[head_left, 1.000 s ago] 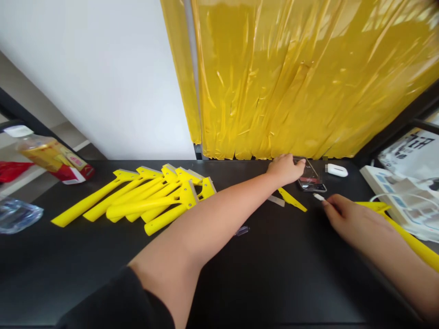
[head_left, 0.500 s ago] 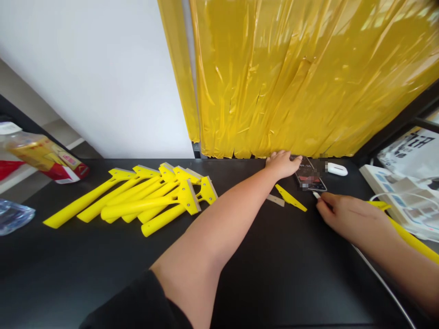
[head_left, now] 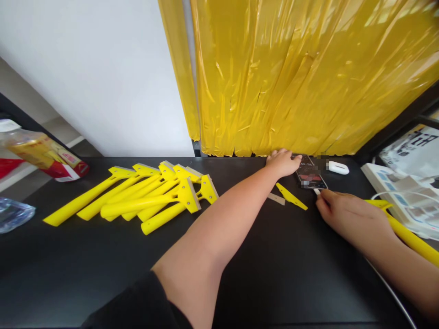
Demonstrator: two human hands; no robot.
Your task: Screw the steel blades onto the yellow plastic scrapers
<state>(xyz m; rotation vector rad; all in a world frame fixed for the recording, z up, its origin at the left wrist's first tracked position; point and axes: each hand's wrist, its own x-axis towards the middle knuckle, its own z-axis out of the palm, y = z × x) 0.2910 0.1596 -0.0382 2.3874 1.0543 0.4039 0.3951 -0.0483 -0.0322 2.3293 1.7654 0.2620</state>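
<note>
The person's right hand [head_left: 355, 212] pinches the end of a white cable [head_left: 391, 290] between its fingers, right at the near edge of the phone [head_left: 311, 175]; whether the plug is fully seated, I can't quite make out. The left hand [head_left: 283, 163] lies across from them with fingers spread and loose, the thumb on the phone's left edge. Just below those left fingers a yellow plate [head_left: 291, 197] and a metal blade [head_left: 276, 198] rest on the dark surface [head_left: 281, 278]. Well to their left, yellow scrapers [head_left: 147, 205] overlap in a row. Beyond the right fingers sits a small white case [head_left: 338, 167].
</note>
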